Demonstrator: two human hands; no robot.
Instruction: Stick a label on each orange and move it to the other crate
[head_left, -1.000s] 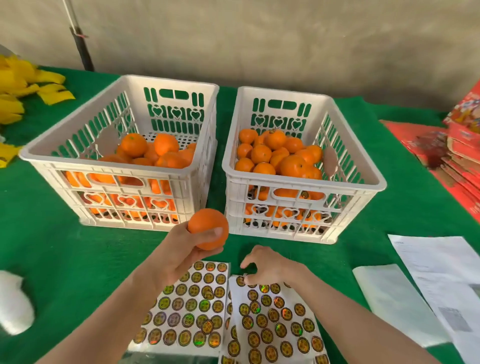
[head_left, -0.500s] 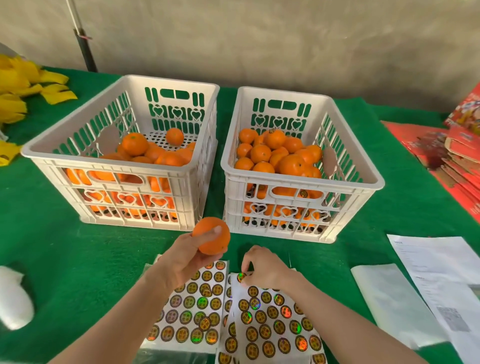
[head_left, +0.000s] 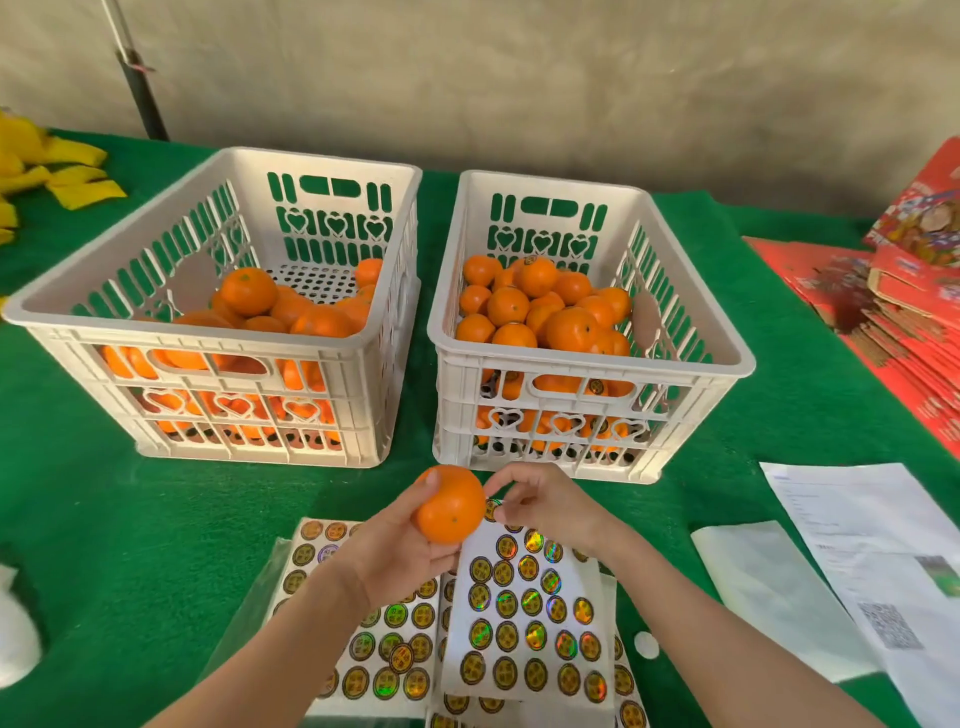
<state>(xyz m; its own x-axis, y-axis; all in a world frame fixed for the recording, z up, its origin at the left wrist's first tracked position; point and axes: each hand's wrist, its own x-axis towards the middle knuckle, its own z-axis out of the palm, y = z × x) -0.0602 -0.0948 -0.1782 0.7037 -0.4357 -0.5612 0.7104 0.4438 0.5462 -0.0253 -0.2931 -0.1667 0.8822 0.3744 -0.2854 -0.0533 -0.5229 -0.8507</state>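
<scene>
My left hand (head_left: 387, 556) grips an orange (head_left: 451, 504) just in front of the two white crates. My right hand (head_left: 545, 501) pinches a round holographic label (head_left: 491, 509) right beside the orange's right side. Sheets of round labels (head_left: 524, 618) lie on the green cloth under both hands. The left crate (head_left: 208, 338) holds several oranges (head_left: 249, 291), piled toward its near side. The right crate (head_left: 587, 353) is fuller with oranges (head_left: 569, 327), some with labels showing.
White papers (head_left: 872, 561) and a clear sleeve (head_left: 763, 587) lie at the right. Red printed cartons (head_left: 904, 301) are stacked at the far right. Yellow material (head_left: 41, 171) lies at the back left, a black pole (head_left: 137, 78) stands behind, and a white object (head_left: 15, 634) is at the left edge.
My right hand lifted off the label sheet with a label and rose to the orange. My left hand turned the orange toward it.
</scene>
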